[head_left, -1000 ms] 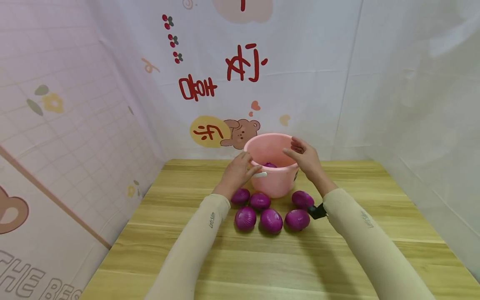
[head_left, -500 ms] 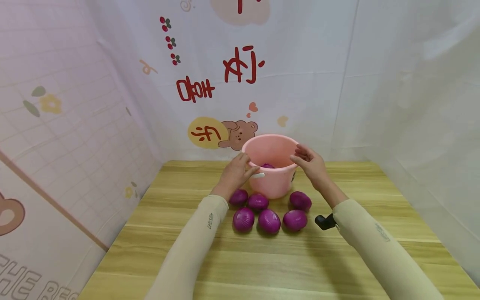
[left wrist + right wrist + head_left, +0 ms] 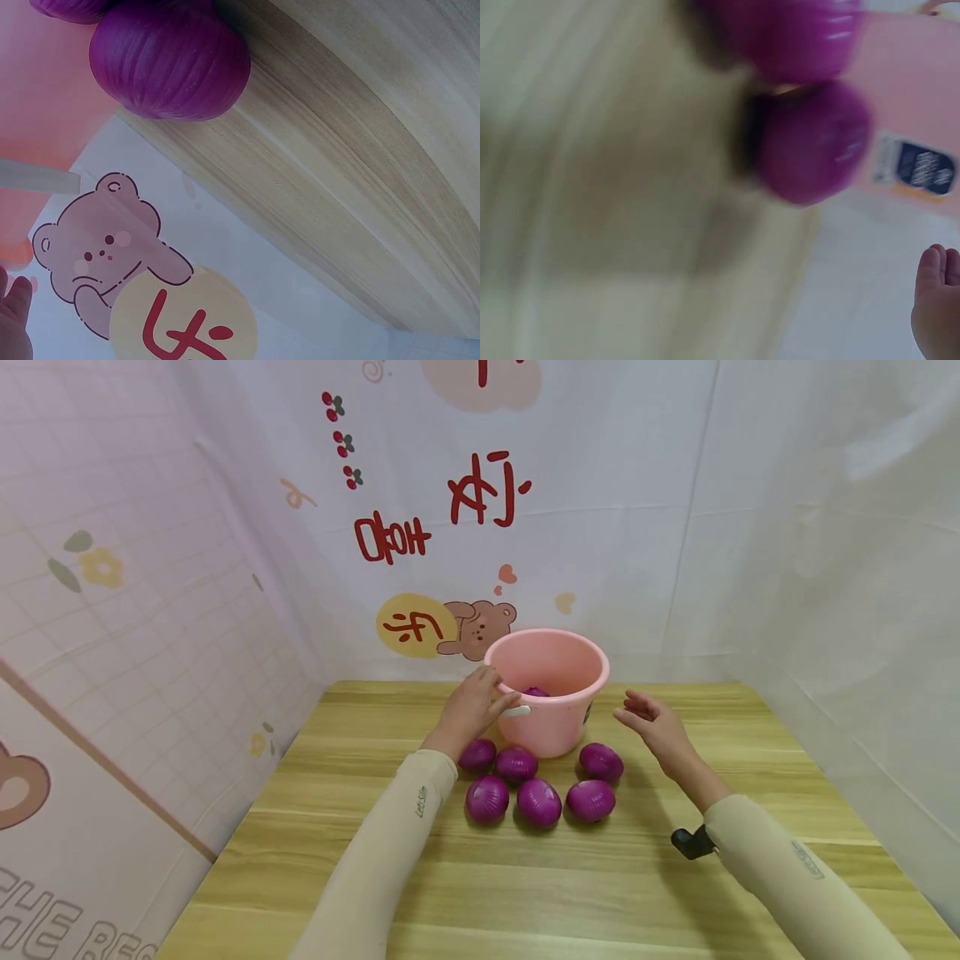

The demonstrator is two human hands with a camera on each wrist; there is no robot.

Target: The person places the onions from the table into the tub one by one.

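Note:
A pink bucket [image 3: 543, 727] stands upright at the back of the wooden table, with the top of a purple onion [image 3: 536, 692] showing inside it. My left hand [image 3: 468, 706] holds the bucket's near left rim, thumb beside the white handle end [image 3: 517, 711]. To the right of the bucket, apart from it, my right hand [image 3: 660, 731] is in the air with loosely bent fingers and nothing in them. Several purple onions lie in front of the bucket, among them a front left onion [image 3: 487, 799], a front middle onion [image 3: 538, 802] and a right-hand onion [image 3: 602, 762].
The wooden table [image 3: 480, 893] ends at a white printed cloth [image 3: 600, 527] close behind the bucket. More cloth [image 3: 135, 635] hangs along the left side. A black wrist mount [image 3: 693, 843] sticks out from the right sleeve over the table.
My right hand has come away from the bucket's right rim, moving right and toward me. The left hand stays at the rim, and the bucket and onions keep their places.

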